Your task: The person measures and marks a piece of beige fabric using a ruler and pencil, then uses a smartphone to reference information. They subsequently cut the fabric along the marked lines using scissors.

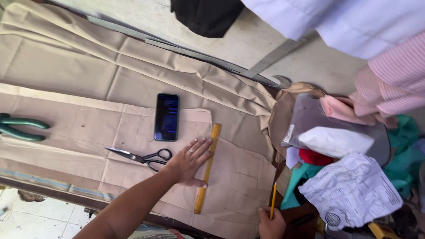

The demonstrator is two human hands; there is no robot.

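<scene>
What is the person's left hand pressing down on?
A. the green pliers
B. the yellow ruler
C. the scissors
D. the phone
B: the left hand lies flat with its fingers on the yellow ruler; the scissors, phone and pliers lie untouched.

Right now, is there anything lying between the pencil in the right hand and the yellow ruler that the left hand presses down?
Nothing visible lies between them. The right hand holds the pencil upright near the table's front edge, and only bare brown paper separates it from the ruler. The left hand rests on the ruler's far side, beside the scissors.
</scene>
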